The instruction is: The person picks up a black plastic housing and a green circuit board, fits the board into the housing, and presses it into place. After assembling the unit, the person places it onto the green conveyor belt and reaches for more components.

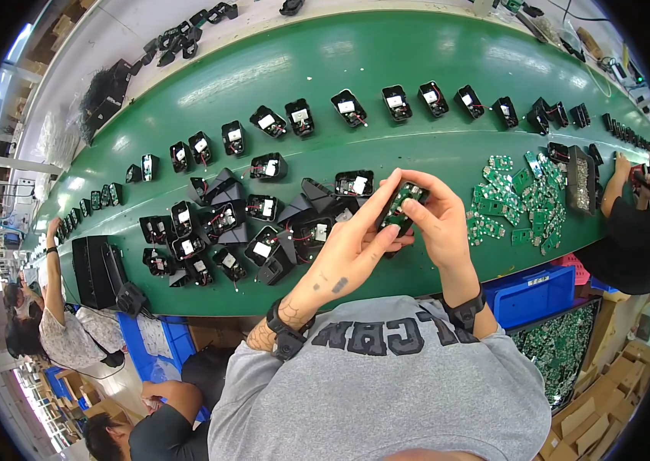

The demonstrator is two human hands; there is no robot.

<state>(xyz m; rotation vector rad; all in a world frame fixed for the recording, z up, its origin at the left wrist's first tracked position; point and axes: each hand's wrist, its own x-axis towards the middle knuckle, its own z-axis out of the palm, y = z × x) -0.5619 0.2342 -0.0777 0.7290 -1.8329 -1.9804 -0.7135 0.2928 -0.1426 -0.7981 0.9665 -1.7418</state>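
Note:
Between both hands, over the front part of the green bench, is a black plastic housing (398,206) with a green circuit board in its open side. My left hand (363,238) wraps round it from the left, thumb near the board's lower end. From the other side, my right hand (441,223) grips it with the thumb pressed on the board. The fingers hide much of the housing. Just left of my hands lie several open black housings (262,250) with white blocks and red wires inside. Right of them is a loose heap of green circuit boards (520,198).
A row of black housings (349,109) runs along the green bench (386,65). A box of small metal parts (581,180) stands beyond the boards. Blue bins (530,298) sit below the front edge. Co-workers (79,326) work at both sides.

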